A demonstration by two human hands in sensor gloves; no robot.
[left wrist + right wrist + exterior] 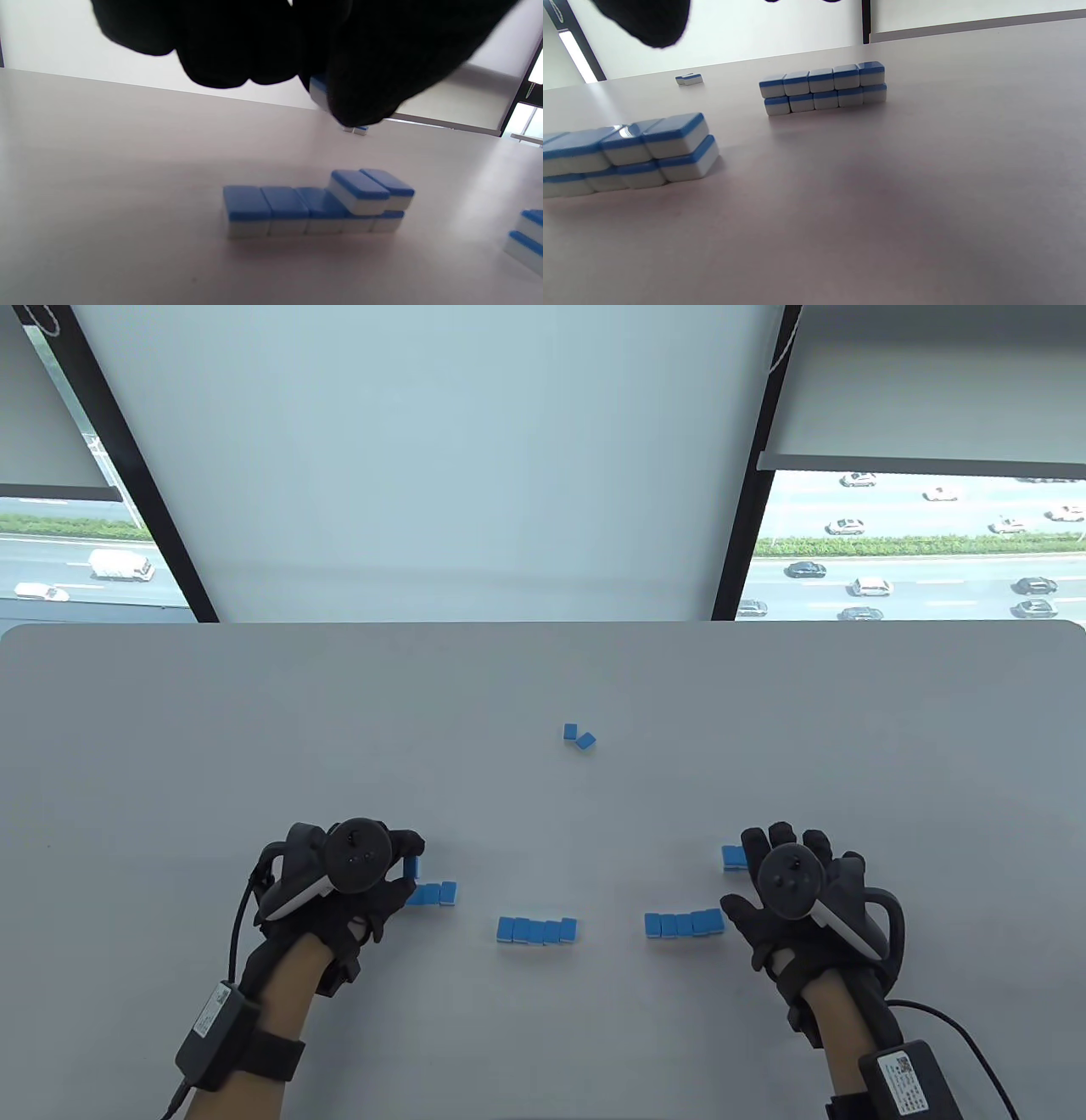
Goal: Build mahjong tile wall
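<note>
Grey table before windows; left hand pinching tile; right hand relaxed, empty

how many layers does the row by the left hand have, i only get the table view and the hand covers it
Observer: The left wrist view shows that row with five tiles on the bottom and only two on top, both at its right end in that view.
Operator: is the left hand bringing another one
Observer: Yes. The left hand pinches one tile in its fingertips, held clear above the table.
Operator: any wall fully stacked yet
Observer: The right wrist view shows a wall five tiles long with two complete layers.
</note>
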